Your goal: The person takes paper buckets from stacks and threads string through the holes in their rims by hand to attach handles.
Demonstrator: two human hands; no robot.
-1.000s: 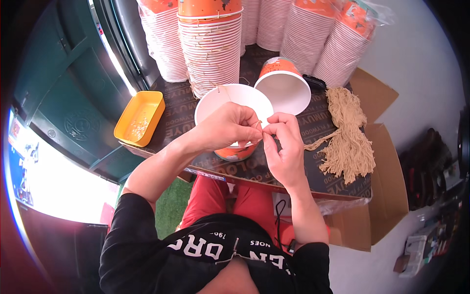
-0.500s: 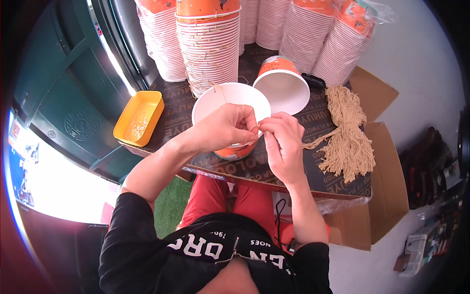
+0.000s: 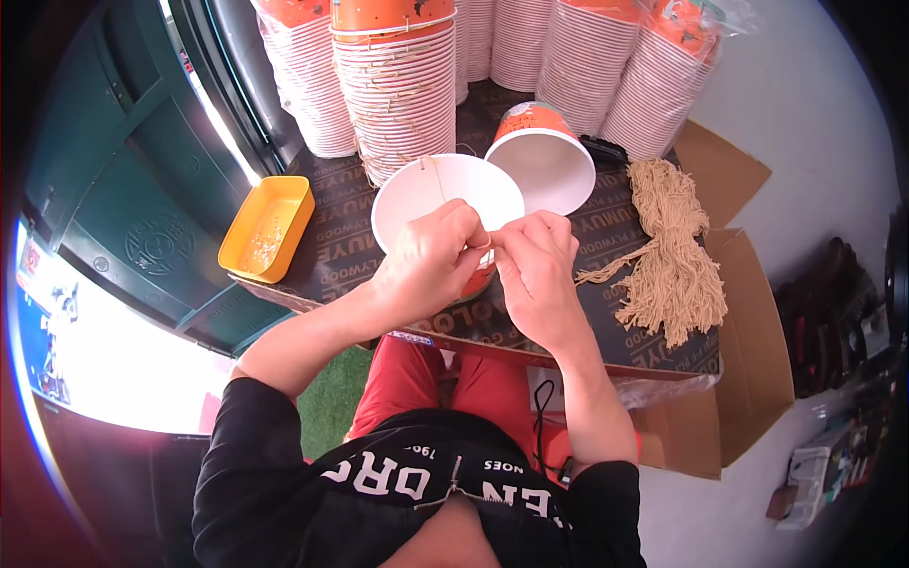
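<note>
A white-lined paper bucket (image 3: 402,204) with an orange printed outside stands tilted at the table's near edge. Thin tan string (image 3: 438,176) runs through its far rim and down inside. At the near right rim, my left hand (image 3: 431,254) is closed in a pinch on the string. My right hand (image 3: 542,279) meets it fingertip to fingertip, also pinching string; a small loop shows between them. The fingers partly hide the string and the rim there. Just beyond, a second paper bucket (image 3: 554,168) lies on its side, mouth toward me.
A bundle of tan strings (image 3: 668,246) lies on the right of the dark printed table (image 3: 343,222). On the left sits a yellow tray (image 3: 299,204) with tiny pieces inside. Nested bucket stacks (image 3: 396,99) line the back, some bagged. An open cardboard box (image 3: 753,331) stands at right.
Both hands have drawn in closer together at the rim, the left turning more knuckles-up. The view has shifted slightly.
</note>
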